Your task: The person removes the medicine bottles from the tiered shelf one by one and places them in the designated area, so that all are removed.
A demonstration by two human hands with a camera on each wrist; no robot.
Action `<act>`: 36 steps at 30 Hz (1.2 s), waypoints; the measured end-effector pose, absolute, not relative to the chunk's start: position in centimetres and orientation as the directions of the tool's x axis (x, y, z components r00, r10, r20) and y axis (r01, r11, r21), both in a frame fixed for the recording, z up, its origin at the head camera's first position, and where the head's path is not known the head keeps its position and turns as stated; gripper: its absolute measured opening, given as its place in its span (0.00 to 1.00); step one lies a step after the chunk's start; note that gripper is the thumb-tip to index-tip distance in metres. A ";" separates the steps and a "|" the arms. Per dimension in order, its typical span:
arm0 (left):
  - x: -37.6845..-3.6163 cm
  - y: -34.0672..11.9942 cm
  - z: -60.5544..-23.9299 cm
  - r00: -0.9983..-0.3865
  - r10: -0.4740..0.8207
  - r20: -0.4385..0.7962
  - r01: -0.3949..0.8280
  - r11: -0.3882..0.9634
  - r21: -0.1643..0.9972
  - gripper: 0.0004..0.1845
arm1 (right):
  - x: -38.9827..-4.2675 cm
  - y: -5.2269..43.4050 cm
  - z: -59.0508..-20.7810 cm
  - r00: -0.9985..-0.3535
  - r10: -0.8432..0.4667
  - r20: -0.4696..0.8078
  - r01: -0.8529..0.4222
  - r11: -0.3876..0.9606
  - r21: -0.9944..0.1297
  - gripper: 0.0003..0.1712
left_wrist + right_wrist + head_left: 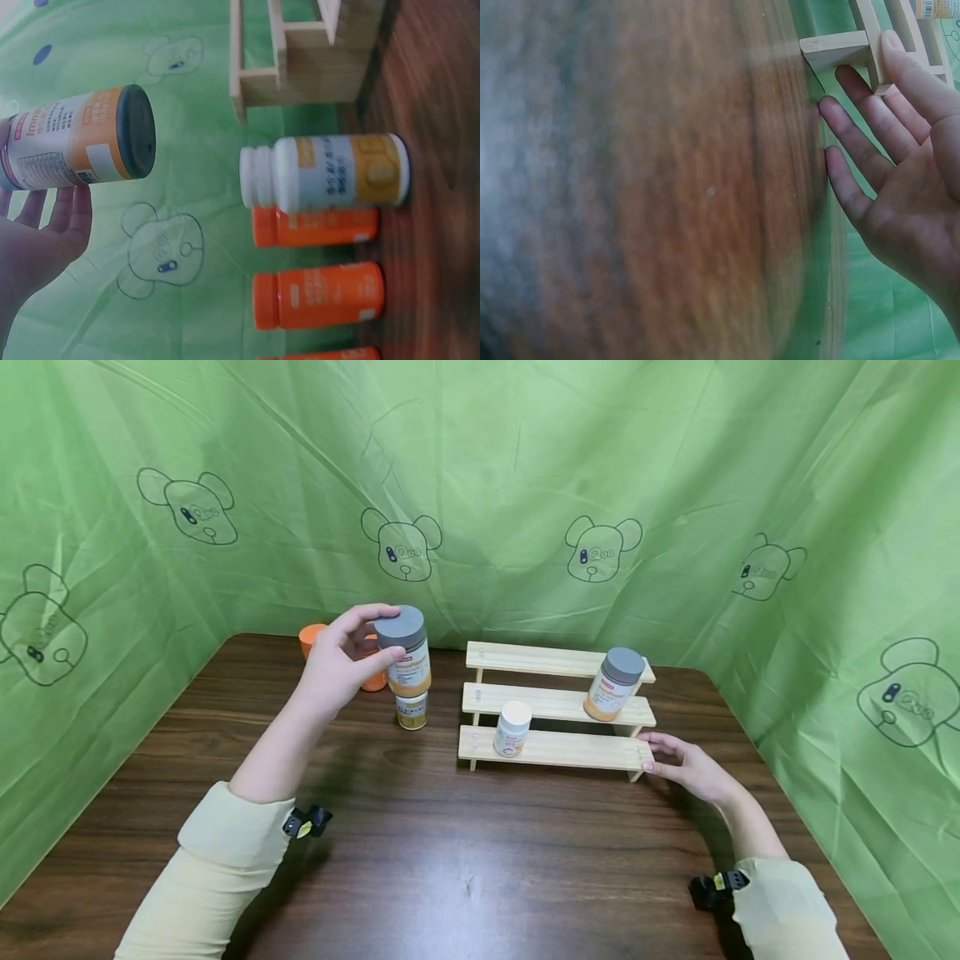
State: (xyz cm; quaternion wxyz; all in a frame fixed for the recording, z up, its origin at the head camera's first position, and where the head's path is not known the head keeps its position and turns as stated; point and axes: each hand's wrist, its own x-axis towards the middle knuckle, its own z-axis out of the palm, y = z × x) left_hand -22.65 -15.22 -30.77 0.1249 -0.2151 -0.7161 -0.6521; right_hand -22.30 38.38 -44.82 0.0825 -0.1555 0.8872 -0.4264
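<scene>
Grey-lidded bottle is hanging in the air left of the wooden rack, left hand gripping it. Right hand, fingers flat, is bracing the rack's corner. Risk: bottle clipping the small bottle below, toppling it. Labels unreadable; orange bottles partly hidden.

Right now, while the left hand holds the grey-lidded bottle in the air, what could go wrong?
1. The left hand grips the grey-lidded bottle above a small white bottle; lowering it could knock that one over.
2. The wooden rack is light-looking, and only the right hand steadies its corner; a bump might shift it.
3. The bottle on the middle step looks tilted and may topple.
</scene>
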 end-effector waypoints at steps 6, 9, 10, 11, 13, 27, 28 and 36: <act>-23.0 -16.5 -31.9 -0.875 0.130 0.466 0.479 0.103 0.872 0.25 | -22.2 38.3 -44.8 -0.937 -0.348 -0.018 -0.202 0.586 -0.784 0.29; -23.1 -17.0 -32.5 -0.882 0.117 0.458 0.471 0.152 0.869 0.25 | -22.2 38.2 -44.7 -0.936 -0.352 -0.016 -0.205 0.580 -0.789 0.30; -23.1 -17.2 -32.6 -0.885 0.113 0.452 0.465 0.172 0.868 0.25 | -22.2 38.2 -44.7 -0.935 -0.353 -0.017 -0.204 0.577 -0.791 0.30; -23.0 -17.4 -32.8 -0.889 0.109 0.446 0.459 0.193 0.867 0.25 | -22.2 38.2 -44.7 -0.935 -0.355 -0.017 -0.203 0.575 -0.792 0.30; -22.7 -17.7 -32.8 -0.895 0.101 0.435 0.446 0.237 0.863 0.25 | -22.2 38.2 -44.7 -0.935 -0.354 -0.017 -0.203 0.575 -0.792 0.30; -22.0 -18.9 -33.7 -0.904 0.095 0.418 0.424 0.332 0.843 0.24 | -21.9 38.2 -44.7 -0.941 -0.339 -0.022 -0.194 0.589 -0.784 0.30; -22.0 -19.0 -33.9 -0.907 0.095 0.411 0.418 0.336 0.844 0.24 | -21.9 38.2 -44.7 -0.941 -0.339 -0.024 -0.192 0.588 -0.785 0.30; -23.8 -20.7 -36.7 -0.932 0.083 0.354 0.353 0.432 0.830 0.25 | -22.0 38.2 -44.6 -0.938 -0.346 -0.019 -0.198 0.581 -0.789 0.30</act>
